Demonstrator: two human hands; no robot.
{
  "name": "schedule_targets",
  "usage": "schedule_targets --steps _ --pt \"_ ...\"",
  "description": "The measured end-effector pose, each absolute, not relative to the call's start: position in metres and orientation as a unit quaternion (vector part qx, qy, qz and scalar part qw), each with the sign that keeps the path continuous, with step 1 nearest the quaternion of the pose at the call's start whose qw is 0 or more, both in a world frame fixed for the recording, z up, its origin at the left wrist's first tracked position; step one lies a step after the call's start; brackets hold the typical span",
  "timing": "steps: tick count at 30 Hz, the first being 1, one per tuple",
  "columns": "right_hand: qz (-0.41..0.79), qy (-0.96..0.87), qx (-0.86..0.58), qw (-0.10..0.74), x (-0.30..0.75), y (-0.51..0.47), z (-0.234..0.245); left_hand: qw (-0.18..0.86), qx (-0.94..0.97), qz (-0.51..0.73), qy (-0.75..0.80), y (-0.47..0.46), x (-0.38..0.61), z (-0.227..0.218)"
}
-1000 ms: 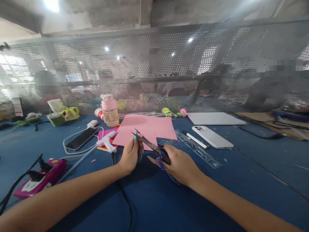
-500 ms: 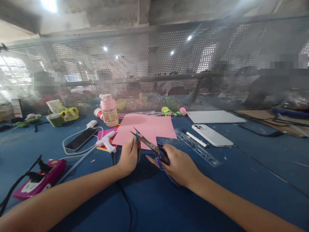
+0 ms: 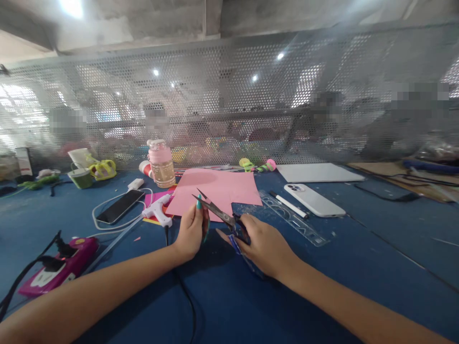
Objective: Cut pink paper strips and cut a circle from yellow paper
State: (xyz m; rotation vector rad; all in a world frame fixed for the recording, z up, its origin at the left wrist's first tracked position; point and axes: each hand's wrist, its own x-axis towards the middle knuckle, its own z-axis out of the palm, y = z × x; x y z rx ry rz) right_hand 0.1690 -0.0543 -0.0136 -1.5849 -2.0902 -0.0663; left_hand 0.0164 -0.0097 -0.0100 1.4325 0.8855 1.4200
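My right hand (image 3: 267,241) is wrapped round the handles of a pair of scissors (image 3: 220,213), whose blades are parted and point to the upper left. The tips reach just over my left hand (image 3: 191,229), which is closed in a pinch near the blades. What sits between those fingers is too small or too hidden to make out; a teal nail shows on the thumb. Behind both hands a pink sheet of paper (image 3: 215,186) lies flat, with a notch cut out of its near right corner.
Left of the paper lie a glue gun (image 3: 158,210), a phone (image 3: 121,206) and a magenta power strip (image 3: 62,267). A pink-lidded bottle (image 3: 162,165) stands behind. On the right are a clear ruler (image 3: 294,220), a marker (image 3: 289,205) and a white phone (image 3: 315,200).
The scissor blades and my left thumb have shifted slightly to the left. Both hands otherwise keep nearly the same pose.
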Motion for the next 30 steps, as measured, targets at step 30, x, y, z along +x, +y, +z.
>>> schedule_targets --steps 30 --pt "-0.102 -0.771 -0.572 0.260 0.1675 -0.0556 -0.0196 0.488 0.558 0.578 0.341 -0.0103 0.0201 -0.0117"
